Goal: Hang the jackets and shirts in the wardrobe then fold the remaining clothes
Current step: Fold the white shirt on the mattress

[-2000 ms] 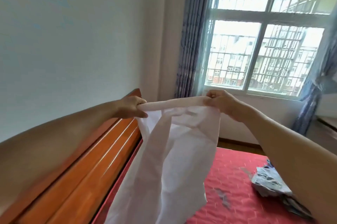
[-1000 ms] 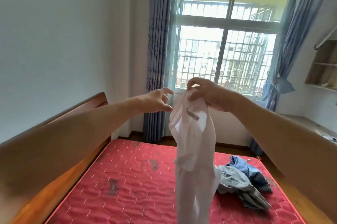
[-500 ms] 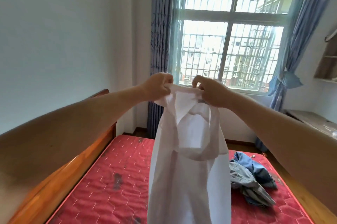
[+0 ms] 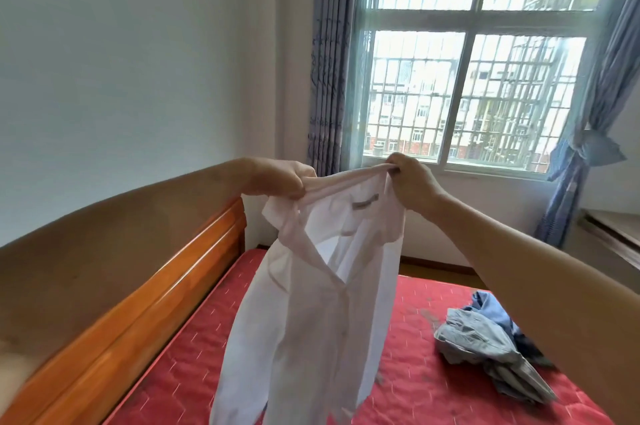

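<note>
Right of the wooden headboard [image 4: 145, 303], the left hand [image 4: 277, 179] and right hand [image 4: 412, 182] grip with curled fingers the collar of a white shirt [image 4: 311, 320], which hangs above the red mattress [image 4: 415, 386] and hides its middle, with a crumpled clothes pile [image 4: 485, 341] farther right.

Single wide-angle view from the person's head, facing forward across the bed [image 4: 194, 369] toward the window [image 4: 433, 95], tilted only slightly down; left hand [image 4: 277, 179] and right hand [image 4: 412, 182] sit close before the lens, mid-frame
</note>
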Demonstrator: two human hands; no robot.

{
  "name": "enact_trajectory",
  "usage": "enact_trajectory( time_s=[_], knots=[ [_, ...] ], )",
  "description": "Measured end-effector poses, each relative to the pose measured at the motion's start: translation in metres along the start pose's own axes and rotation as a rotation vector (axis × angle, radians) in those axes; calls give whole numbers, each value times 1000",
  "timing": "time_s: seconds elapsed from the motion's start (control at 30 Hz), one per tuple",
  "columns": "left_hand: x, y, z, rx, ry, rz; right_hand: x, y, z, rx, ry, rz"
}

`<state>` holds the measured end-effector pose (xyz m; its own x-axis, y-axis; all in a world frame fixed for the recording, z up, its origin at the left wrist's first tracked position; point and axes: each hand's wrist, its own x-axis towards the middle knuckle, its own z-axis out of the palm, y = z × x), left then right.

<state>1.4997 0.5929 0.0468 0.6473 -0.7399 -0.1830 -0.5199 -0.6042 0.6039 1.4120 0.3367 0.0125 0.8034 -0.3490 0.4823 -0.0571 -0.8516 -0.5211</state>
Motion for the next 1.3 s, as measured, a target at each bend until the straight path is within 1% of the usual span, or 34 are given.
enact_trajectory(
  time_s=[0.1,0.17,0.33,0.43,0.5,0.57,0.6,0.67,0.8,0.87,0.93,0.97,1.0,1.03,1.07,1.13,1.2,1.3],
  knots=[
    [-5,-3,6,-207,-120,7,6,-20,3,73,51,28],
    [-10,-4,8,-332,-146,12,8,-27,2,87,77,46],
    [-25,-10,-4,-562,-200,21,9,-25,0,84,112,65],
    [-28,-8,1,-626,-140,16,7,-23,-4,42,78,28],
    [-28,-4,9,-660,-49,25,5,-21,-7,-75,38,-17],
    [-26,-5,12,-661,-14,55,1,-20,-11,-217,-24,-61],
    [-25,-7,11,-630,-5,74,-3,-20,-14,-275,-59,-68],
    [-22,-15,7,-473,65,86,-8,-15,-19,-339,-128,-75],
    [-14,-22,8,-6,393,89,-20,-5,-27,-354,-293,-42],
    [-12,-23,8,188,472,45,-26,-1,-29,-335,-322,-6],
    [-9,-27,7,319,474,-43,-29,1,-32,-265,-338,49],
    [-8,-30,7,348,463,-83,-30,2,-32,-238,-348,83],
    [-7,-33,6,346,446,-109,-33,1,-35,-151,-359,142],
    [-6,-35,6,304,422,-122,-34,1,-36,24,-363,233],
    [-4,-37,6,215,393,-125,-37,1,-37,222,-356,353],
    [-3,-37,6,-70,334,-121,-40,1,-39,464,-318,491],
    [-3,-35,6,-328,291,-88,-40,2,-38,618,-278,552],
    [-9,-31,3,-518,207,-33,-35,7,-36,757,-280,595]
  ],
)
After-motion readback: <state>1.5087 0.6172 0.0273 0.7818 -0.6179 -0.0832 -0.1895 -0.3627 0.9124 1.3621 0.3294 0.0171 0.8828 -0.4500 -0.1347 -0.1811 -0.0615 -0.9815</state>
